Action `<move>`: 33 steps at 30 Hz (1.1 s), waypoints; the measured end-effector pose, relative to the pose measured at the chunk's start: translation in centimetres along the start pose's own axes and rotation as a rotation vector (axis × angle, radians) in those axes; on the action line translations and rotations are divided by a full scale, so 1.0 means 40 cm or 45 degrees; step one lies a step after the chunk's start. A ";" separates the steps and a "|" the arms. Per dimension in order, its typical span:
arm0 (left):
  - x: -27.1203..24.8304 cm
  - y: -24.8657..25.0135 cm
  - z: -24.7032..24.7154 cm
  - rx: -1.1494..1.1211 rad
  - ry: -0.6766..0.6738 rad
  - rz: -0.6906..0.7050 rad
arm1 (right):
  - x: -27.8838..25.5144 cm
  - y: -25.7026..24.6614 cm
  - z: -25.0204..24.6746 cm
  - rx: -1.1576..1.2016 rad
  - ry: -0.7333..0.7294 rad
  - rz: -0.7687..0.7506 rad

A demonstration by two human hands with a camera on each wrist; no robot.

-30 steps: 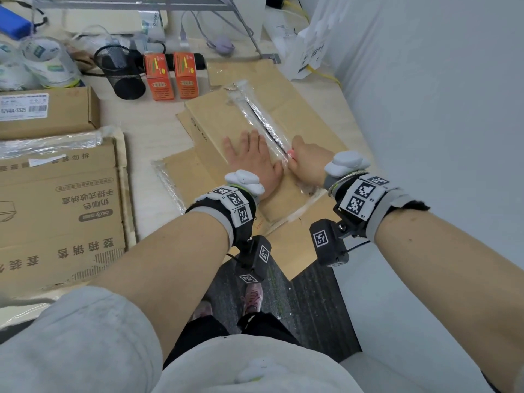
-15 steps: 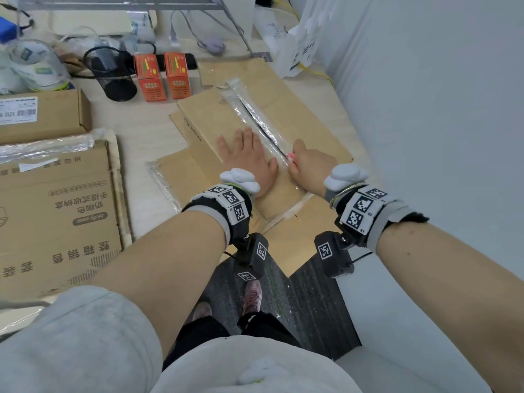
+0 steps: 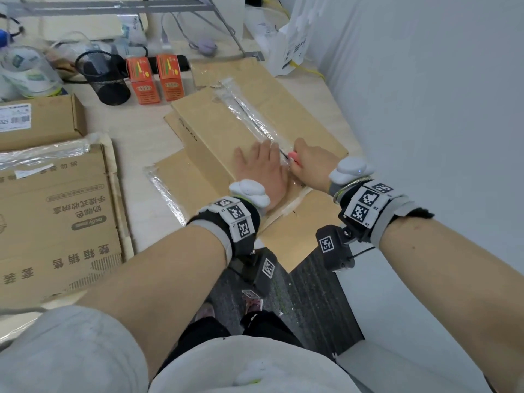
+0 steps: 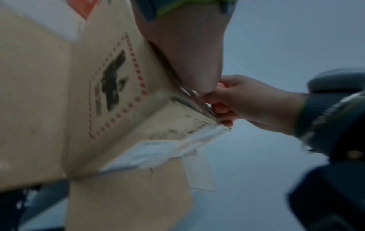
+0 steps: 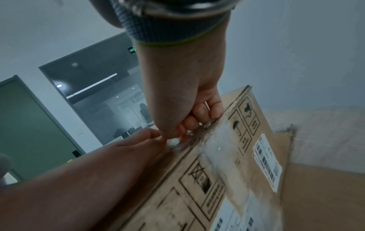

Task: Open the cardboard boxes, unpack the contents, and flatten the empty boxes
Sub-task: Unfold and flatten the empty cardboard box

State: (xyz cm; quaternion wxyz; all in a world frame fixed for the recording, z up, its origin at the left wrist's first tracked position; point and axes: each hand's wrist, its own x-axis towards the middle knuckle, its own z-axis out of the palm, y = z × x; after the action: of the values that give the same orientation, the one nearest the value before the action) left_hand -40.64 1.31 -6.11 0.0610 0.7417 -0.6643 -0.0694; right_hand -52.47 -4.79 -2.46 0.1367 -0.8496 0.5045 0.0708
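A brown cardboard box (image 3: 212,131) sealed with clear tape (image 3: 245,107) along its top seam lies on the desk, on top of flattened cardboard (image 3: 195,180). My left hand (image 3: 259,168) lies flat with straight fingers on the box top, just left of the seam. My right hand (image 3: 310,163) is a fist round a red-handled cutter (image 3: 294,158), whose dark blade meets the tape near the box's near end. From the right wrist, the right hand (image 5: 183,96) sits at the top edge of the box (image 5: 227,164). From the left wrist, the left hand (image 4: 189,54) rests on the box (image 4: 110,87).
A large flattened printed box (image 3: 56,208) and a closed labelled box (image 3: 37,120) lie at the left. Behind stand a black mesh cup (image 3: 103,78), two orange cartons (image 3: 141,80) and a white bag (image 3: 289,46). A grey wall (image 3: 425,109) runs along the right.
My right hand has drawn the cutter a little nearer along the taped seam. My left hand stays flat on the box, now close beside the right.
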 end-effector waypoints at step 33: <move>-0.011 0.024 0.014 0.067 -0.079 0.011 | -0.114 0.031 -0.013 0.005 -0.101 0.107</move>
State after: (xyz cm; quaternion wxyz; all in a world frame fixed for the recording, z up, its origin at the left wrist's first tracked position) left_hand -41.72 1.62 -6.49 0.0212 0.7376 -0.6708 -0.0746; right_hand -55.77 -1.70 -0.97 0.1553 -0.8238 0.5341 0.1092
